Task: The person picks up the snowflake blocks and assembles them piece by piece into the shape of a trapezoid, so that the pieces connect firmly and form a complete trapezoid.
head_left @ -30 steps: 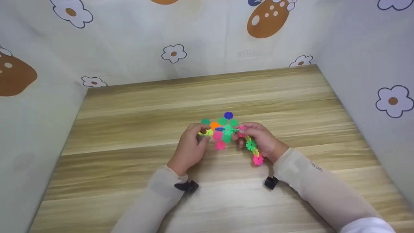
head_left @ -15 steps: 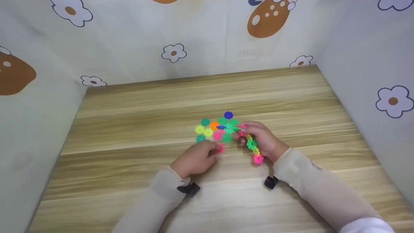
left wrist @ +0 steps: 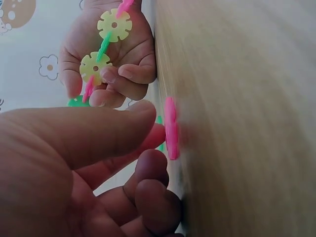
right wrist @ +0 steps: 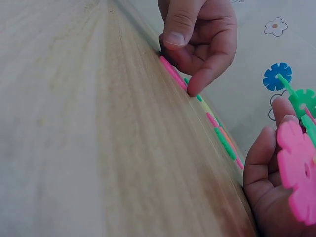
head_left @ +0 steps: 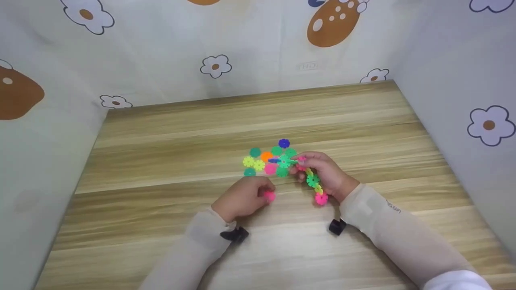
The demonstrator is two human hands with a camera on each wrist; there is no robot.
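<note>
My right hand [head_left: 327, 173] pinches a chain of interlocking notched plastic discs [head_left: 313, 180], in pink, yellow, green and blue, holding it above the wooden table. One end dangles below the palm; the green and blue end points left. My left hand [head_left: 240, 196] reaches low to a loose pink disc [head_left: 269, 196] lying flat on the table. In the left wrist view an index fingertip touches that pink disc [left wrist: 171, 131], while the thumb [left wrist: 118, 129] stays apart from it. The right wrist view shows a large pink disc [right wrist: 297, 170] of the chain up close.
Beyond the hands lies a cluster of loose discs: dark blue [head_left: 284, 143], orange [head_left: 266, 156], yellow [head_left: 248, 161], pink [head_left: 270, 168] and several green ones [head_left: 282, 171]. Patterned cloth walls [head_left: 250, 40] border the wooden table [head_left: 181, 133] at the back and sides.
My left hand has come from the yellow discs down toward me, and the pink disc has slid nearer under its finger. The right hand keeps the chain in almost the same spot.
</note>
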